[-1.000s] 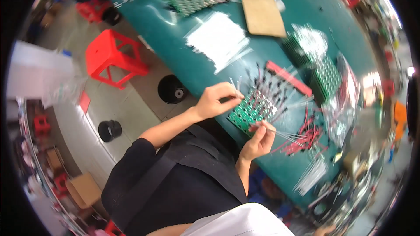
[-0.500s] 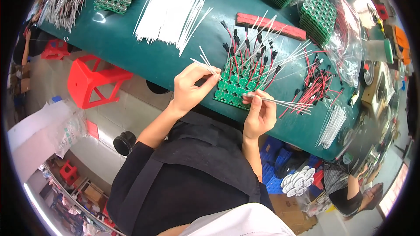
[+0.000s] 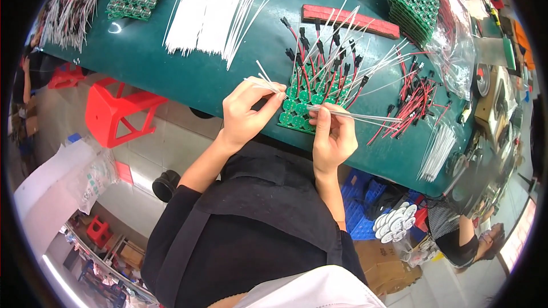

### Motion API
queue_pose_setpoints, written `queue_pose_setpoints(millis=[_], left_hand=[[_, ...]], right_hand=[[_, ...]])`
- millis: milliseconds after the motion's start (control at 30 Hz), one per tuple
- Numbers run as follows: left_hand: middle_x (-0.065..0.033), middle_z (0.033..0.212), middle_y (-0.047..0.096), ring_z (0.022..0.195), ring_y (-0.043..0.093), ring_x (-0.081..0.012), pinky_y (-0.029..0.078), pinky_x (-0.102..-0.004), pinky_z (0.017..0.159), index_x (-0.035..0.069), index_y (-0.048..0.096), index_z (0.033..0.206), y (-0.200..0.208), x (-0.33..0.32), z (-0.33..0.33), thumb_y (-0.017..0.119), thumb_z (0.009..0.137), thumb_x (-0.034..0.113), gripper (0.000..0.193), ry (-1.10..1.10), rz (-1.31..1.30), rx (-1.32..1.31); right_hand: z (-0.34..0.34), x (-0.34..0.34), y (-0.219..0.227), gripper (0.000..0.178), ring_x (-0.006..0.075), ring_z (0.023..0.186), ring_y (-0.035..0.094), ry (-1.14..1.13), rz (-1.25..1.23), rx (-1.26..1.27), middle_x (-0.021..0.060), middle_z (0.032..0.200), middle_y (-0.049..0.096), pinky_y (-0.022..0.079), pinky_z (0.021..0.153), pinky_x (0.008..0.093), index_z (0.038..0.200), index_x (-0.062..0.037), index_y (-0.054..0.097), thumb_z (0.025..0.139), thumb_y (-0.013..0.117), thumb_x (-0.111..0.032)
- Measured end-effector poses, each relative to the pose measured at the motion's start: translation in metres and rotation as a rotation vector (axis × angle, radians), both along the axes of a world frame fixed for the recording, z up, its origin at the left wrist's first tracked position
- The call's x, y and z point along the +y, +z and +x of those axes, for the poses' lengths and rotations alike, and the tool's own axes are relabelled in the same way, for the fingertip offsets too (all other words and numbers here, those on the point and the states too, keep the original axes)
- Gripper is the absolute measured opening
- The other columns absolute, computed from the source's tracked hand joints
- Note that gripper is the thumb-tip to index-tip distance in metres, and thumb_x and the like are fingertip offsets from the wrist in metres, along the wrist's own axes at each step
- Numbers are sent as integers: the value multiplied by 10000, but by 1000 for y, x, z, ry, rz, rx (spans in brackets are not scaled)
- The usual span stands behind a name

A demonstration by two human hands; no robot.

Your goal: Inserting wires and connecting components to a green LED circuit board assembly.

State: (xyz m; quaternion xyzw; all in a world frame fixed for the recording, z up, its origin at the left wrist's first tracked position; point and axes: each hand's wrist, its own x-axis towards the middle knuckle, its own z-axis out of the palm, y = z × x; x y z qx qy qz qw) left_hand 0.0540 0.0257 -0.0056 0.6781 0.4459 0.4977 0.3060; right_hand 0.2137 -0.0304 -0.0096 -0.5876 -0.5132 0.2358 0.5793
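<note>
In front of me lies a green circuit board panel of round sections. Red and black wires with black connectors stand up from it, along with several thin white wires leaning to the right. My left hand is at the panel's left edge, thumb and forefinger pinched on a few white wires that stick out up and left. My right hand, over the panel's near right part, pinches a small bundle of white wires pointing right. The wire tips in the left fingers are too small to make out.
A large pile of white wires lies far left of the panel. Behind it sits a red bar. Loose red-black wires and another white bundle lie right. Stacked green panels stand at the back; a red stool is left.
The view has shifted slightly. Both hands keep their pinches on the white wires, and my right hand has moved slightly up and left, its bundle now lying flatter.
</note>
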Motion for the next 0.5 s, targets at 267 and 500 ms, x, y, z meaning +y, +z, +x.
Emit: queue_pose_setpoints(millis=[267, 500], left_hand=[[-119, 879, 714, 771, 681, -206, 555, -291, 681, -15, 672, 877, -3, 2, -1, 755, 739, -91, 178, -22, 42, 14], [-122, 885, 719, 780, 684, -212, 557, -297, 683, -10, 661, 889, -4, 2, -2, 756, 737, -96, 199, -31, 75, 29]], right_hand=[[-4, 4, -2, 112, 168, 665, 668, -77, -5, -95, 134, 860, 691, 547, 566, 253, 931, 65, 645, 846, 712, 36], [-4, 7, 2, 107, 171, 643, 659, -83, -1, -176, 135, 859, 690, 540, 546, 256, 904, 54, 647, 831, 723, 36]])
